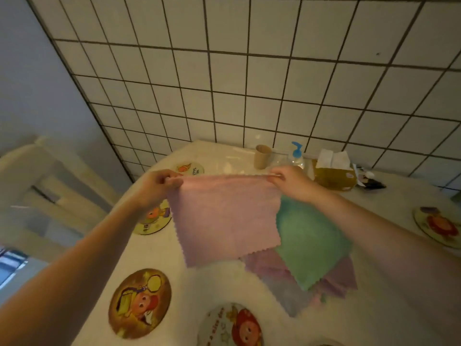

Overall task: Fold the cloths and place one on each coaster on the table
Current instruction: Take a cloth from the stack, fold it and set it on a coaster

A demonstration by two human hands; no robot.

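So the left hand is pinching the top left corner of a pink cloth, and the right hand is pinching the top right corner, so it's hanging flat above the middle of the table. Going left to right: 2 cartoon coasters are sitting along the left edge, one partly behind the left wrist and one nearer, with another coaster at the near edge. A green cloth is lying on top of the purple cloths just right of the pink one. 1 more coaster is sitting by the right edge.
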